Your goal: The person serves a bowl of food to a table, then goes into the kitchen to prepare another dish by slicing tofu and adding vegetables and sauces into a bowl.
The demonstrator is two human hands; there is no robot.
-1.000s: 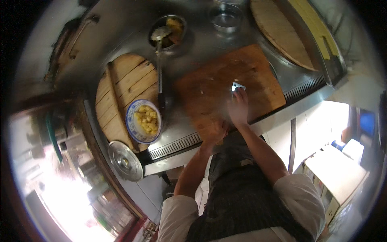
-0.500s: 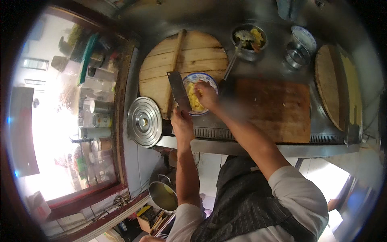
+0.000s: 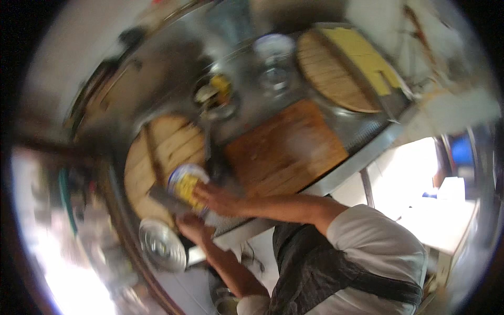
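Observation:
My left hand (image 3: pixel 193 227) is closed round the handle of a cleaver (image 3: pixel 169 201), its broad grey blade lying against the near left side of a bowl. The bowl (image 3: pixel 181 169), white with a blue pattern, holds cut yellow pieces (image 3: pixel 184 187) and sits at the edge of a round wooden lid (image 3: pixel 173 137). Over the bowl's right side reaches my right hand (image 3: pixel 218 199), fingers stretched toward the yellow pieces and somewhat blurred. I make out nothing held in it.
Right of the bowl lies a brown cutting board (image 3: pixel 286 147). Behind it stand a metal bowl (image 3: pixel 223 111) of food with a long-handled utensil and a glassy bowl (image 3: pixel 275 79). A metal lid (image 3: pixel 161 244) is near left; another round wooden lid (image 3: pixel 331 73) is far right.
The whole view has swung round, so the counter now looks tilted and the bowl sits lower left. My right hand's bent fingers have straightened; the cleaver stays in my left hand.

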